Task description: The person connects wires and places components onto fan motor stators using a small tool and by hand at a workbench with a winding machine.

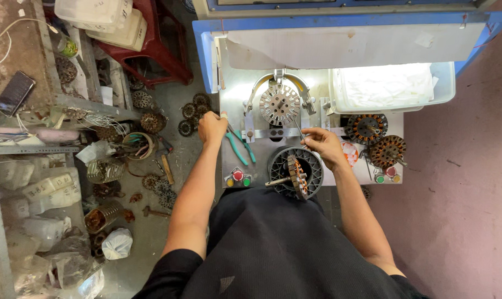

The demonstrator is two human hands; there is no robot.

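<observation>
My left hand (212, 127) sits curled at the left edge of the metal machine table (234, 91). Its fingers touch the head of the teal-handled pliers (241, 148) lying there; whether it grips them is hidden. My right hand (324, 146) pinches a thin metal pick (298, 129) that points up toward the clamp. A round silver toothed stator (280, 104) is mounted upright in the machine's fixture. Just below my right hand, a dark ribbed round housing (278, 165) holds a copper-wound core on a shaft (297, 176).
Two copper-wound stators (366, 127) (387, 150) lie at the table's right, below a white plastic tub (392, 87). Coloured push buttons (237, 178) sit at the front edge. Loose stators, coils and bags (117, 243) cover the floor on the left, beside a red stool (151, 50).
</observation>
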